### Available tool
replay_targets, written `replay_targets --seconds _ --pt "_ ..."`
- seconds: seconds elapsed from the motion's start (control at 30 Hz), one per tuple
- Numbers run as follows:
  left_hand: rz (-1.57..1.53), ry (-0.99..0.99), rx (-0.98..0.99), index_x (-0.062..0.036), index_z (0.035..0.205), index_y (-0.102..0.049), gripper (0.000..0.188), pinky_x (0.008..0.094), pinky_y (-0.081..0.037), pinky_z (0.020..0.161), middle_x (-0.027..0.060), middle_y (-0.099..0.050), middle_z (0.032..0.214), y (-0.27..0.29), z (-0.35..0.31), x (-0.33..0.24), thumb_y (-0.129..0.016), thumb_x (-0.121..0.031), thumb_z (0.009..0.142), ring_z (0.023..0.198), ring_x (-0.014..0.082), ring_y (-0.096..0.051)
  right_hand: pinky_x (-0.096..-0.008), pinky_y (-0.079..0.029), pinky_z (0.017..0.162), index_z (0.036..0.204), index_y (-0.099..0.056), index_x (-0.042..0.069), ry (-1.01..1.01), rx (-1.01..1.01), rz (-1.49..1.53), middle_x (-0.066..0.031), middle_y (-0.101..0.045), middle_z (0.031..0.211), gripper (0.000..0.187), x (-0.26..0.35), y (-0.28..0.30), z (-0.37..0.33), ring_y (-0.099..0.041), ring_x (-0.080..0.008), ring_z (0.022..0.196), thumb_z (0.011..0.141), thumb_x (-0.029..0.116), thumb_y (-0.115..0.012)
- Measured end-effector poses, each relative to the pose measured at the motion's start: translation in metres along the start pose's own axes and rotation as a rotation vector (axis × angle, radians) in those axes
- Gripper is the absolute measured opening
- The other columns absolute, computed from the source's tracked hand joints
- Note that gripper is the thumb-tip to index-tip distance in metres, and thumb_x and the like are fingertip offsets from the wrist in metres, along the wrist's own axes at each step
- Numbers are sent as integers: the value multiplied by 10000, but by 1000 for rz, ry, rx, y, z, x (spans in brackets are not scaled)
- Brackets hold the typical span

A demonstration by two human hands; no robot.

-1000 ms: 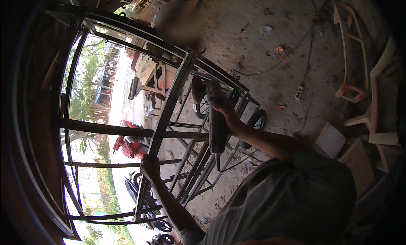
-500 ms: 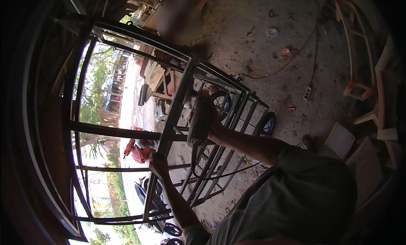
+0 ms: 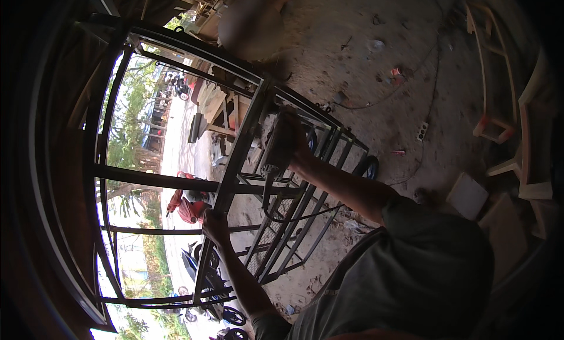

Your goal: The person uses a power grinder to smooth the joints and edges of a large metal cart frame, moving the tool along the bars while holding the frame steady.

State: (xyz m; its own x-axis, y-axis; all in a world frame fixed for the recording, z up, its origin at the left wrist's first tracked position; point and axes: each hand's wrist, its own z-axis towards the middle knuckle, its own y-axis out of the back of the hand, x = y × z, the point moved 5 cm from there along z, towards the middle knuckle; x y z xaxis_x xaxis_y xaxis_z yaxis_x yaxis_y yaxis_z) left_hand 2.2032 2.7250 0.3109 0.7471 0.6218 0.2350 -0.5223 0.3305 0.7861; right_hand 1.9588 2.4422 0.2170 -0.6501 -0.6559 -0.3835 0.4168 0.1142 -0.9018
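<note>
A black metal frame (image 3: 147,177) fills the left; its slanting bar (image 3: 238,155) passes just left of the angle grinder (image 3: 274,145) — long axes roughly parallel. The right hand (image 3: 299,152) grasps the grinder, fingers seemingly wrapped but shadowed — the left hand (image 3: 215,227) curls around the bar lower down.

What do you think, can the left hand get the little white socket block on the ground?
Probably not: the left hand is curled around the dark frame, and the socket block lies well off to the right, past the right arm.
</note>
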Motion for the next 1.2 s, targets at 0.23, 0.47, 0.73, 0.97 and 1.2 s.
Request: replay_targets --seconds 0.23,0.47,0.73,0.97,1.2 --pt "63 67 19 -91 854 -584 130 564 -519 669 169 -668 765 -4 -4 14 -648 -203 838 742 423 -681 -399 -636 639 1226 -551 110 -198 -293 -329 -73 -641 890 526 -28 56 -60 -708 -241 712 899 473 -746" --pt "-7 63 2 -97 876 -589 195 524 -530 687 136 -687 776 0 -2 8 -734 -192 787 759 385 -704 -362 -539 920 1246 -482 57 351 -66 -1231 -96 -583 1119 584 -11 40 -80 -630 -217 1060 808 178 -848" --pt "48 40 -47 -78 817 -587 118 548 -524 663 161 -674 769 -3 -2 9 -642 -183 814 737 412 -680 -445 -524 943 1235 -505 73 585 261 -1643 -191 -514 1250 589 -57 17 -81 -612 -368 1137 781 212 -855" --pt "29 40 -25 -83 826 -574 132 543 -521 651 161 -666 773 -4 -2 10 -649 -191 810 733 414 -675 -449 -555 915 1289 -490 -1 448 111 -1578 -239 -564 1255 653 -65 13 -58 -669 -412 1106 800 269 -828" --pt "11 56 26 -98 829 -579 147 544 -520 660 148 -680 785 -3 -2 12 -678 -197 787 737 411 -680 -461 -576 889 1360 -444 10 720 154 -2031 -246 -600 1237 739 -65 29 -56 -687 -416 1057 792 292 -825"
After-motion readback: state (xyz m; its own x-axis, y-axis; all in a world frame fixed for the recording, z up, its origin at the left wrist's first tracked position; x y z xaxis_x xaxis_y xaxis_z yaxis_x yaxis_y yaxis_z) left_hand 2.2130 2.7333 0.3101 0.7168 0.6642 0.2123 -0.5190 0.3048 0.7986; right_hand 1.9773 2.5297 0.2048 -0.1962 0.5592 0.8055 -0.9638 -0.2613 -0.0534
